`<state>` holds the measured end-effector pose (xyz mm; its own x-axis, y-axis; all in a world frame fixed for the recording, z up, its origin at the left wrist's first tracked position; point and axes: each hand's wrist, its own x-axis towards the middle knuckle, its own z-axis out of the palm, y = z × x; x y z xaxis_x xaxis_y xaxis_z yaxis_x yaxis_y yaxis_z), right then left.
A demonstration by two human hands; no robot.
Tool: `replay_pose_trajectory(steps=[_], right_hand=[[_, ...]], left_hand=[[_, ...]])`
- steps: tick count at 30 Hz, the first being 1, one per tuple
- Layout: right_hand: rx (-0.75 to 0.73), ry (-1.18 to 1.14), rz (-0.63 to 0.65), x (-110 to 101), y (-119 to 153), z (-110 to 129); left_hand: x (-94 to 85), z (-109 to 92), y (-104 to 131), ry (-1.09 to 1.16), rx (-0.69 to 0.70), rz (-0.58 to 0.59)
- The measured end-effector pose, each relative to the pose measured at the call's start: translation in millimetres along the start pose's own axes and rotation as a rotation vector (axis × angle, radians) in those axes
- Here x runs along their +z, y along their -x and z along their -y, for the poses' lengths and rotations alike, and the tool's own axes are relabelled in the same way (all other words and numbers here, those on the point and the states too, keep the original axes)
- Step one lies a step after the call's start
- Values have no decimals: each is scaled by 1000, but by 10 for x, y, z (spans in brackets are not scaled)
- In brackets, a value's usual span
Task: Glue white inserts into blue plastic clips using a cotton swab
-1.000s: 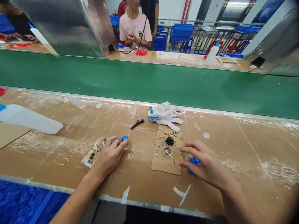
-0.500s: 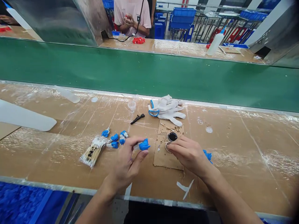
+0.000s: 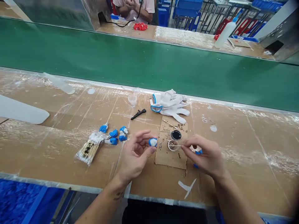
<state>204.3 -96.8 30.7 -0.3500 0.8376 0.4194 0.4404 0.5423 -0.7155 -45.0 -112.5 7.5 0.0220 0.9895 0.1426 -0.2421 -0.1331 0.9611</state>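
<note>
Between thumb and fingers, my left hand pinches a small blue-and-white piece, its white face turned up. My right hand grips a cotton swab, whose tip is in a small clear cup. Just behind that cup stands another cup of black liquid. Both rest on a stained cardboard piece, where a second swab lies. Partly behind my right hand are bits of another blue piece. Several blue-and-white pieces lie left of my left hand.
A bag of cotton swabs lies at left. Behind the cardboard are white gloves, a black plastic part and a clear cup. A green belt crosses beyond. Across it, a person sits near red pieces.
My left hand has turned the blue-and-white piece so its white face shows, and moved right. My right hand has drawn back right from the cup, exposing the swab. The view has tilted down.
</note>
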Motion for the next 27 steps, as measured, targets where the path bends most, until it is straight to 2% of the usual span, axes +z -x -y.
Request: replay_pose_trajectory(steps=[3, 8, 11, 14, 16, 18, 24, 27], right_hand=[[69, -126, -157, -75, 21, 6], [22, -229, -317, -95, -46, 97], [-10, -224, -364, -78, -87, 141], [-26, -221, -383, -69, -99, 152], [-21, -213, -381, -70, -95, 153], [-8, -204, -375, -74, -88, 155], [12, -203, -385, -76, -77, 166], [15, -201, -407, -69, -71, 159]], left_hand=[[2, 19, -3, -63, 55, -44], [4, 14, 21, -64, 146, 5], [27, 2, 44, 51, 56, 73], [58, 5, 65, 281, -121, 126], [84, 10, 77, 407, -242, 123], [114, 15, 86, 461, -301, 89], [198, 34, 113, 322, -327, 61], [223, 34, 121, 222, -285, 18]])
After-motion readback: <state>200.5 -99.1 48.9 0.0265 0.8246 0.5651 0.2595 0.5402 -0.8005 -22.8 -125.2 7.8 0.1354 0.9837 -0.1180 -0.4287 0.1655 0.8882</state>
